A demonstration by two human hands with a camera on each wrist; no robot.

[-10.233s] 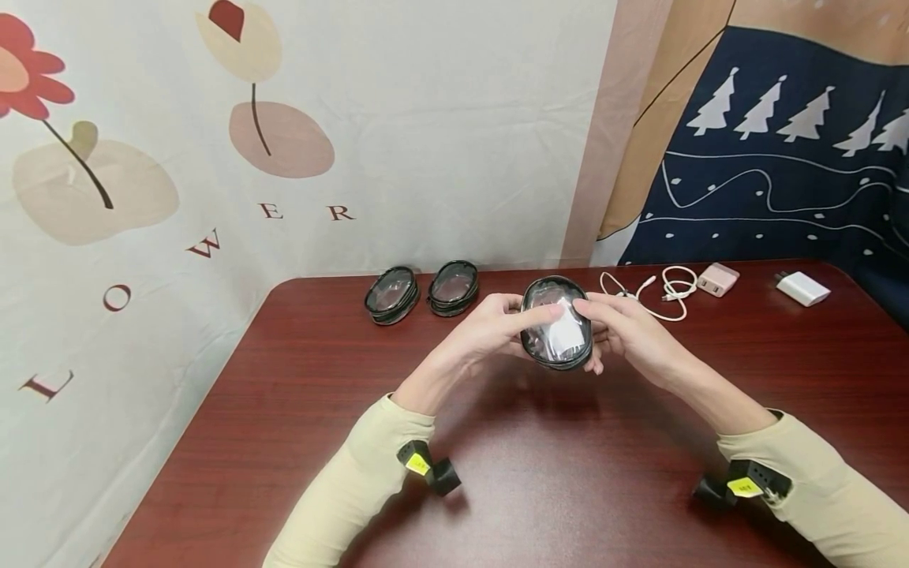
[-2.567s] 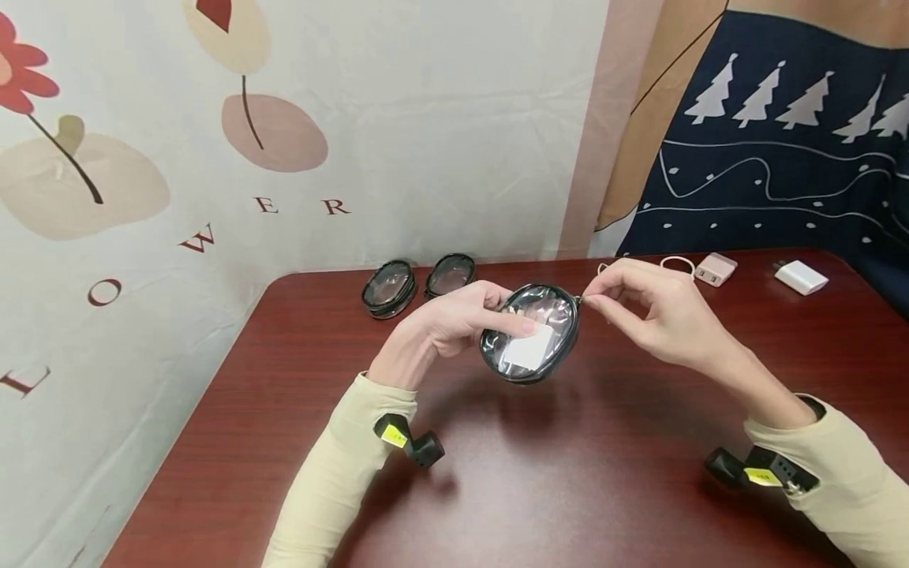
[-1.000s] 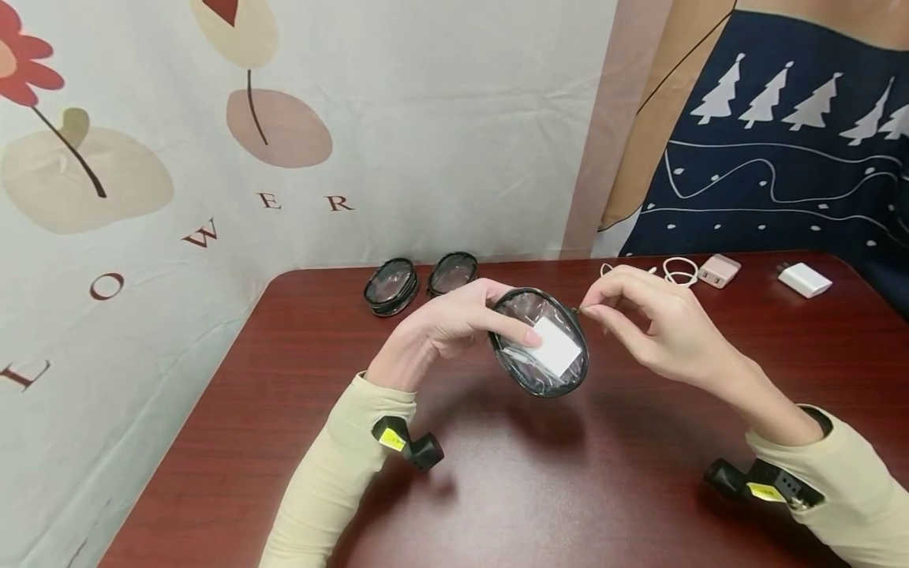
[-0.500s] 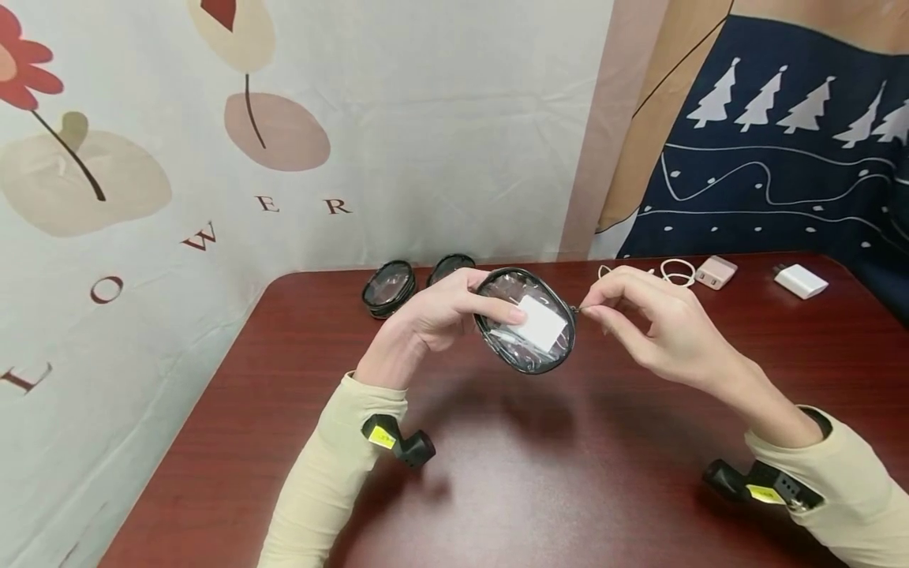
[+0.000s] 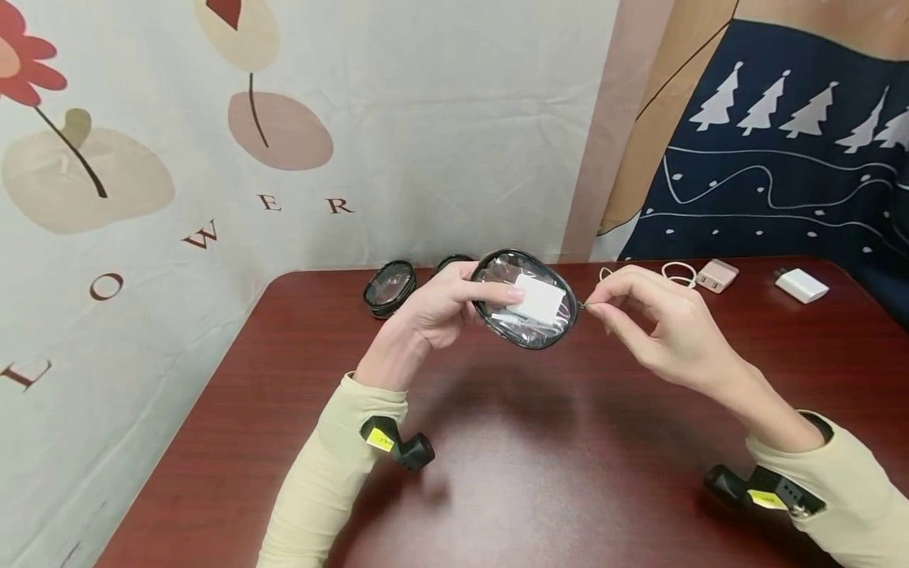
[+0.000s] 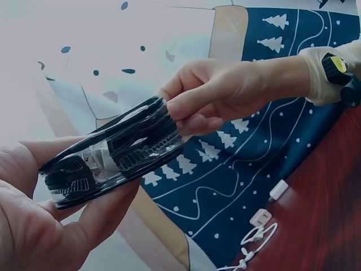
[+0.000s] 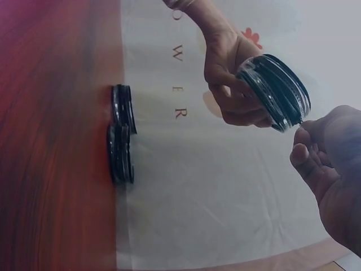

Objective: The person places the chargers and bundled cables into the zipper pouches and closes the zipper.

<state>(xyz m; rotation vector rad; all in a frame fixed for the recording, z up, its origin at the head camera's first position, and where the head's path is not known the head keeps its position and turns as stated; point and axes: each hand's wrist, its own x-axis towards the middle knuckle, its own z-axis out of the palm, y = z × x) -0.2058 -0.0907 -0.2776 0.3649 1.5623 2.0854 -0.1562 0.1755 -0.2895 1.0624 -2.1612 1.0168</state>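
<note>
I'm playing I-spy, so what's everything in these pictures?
held pouch: 1, clear and black, centre
contents: count unclear, partly white, inside it
other pouches: 2, clear and black, farther back
cable: count unclear, white, back right
charger blocks: 2, one pink, one white, back right
table: 1, reddish-brown, below
backdrop: count unclear, pale and navy, behind
sleeves: 2, pale yellow, lower left and right
wrist cameras: 2, black, on sleeves
left hand: 1, bare, holding pouch
right hand: 1, bare, pinching at pouch's edge

Left fingers (image 5: 493, 293) gripping clear pouch (image 5: 540, 306), right fingers (image 5: 619, 322) pinching its zipper pull (image 5: 582, 305)
</note>
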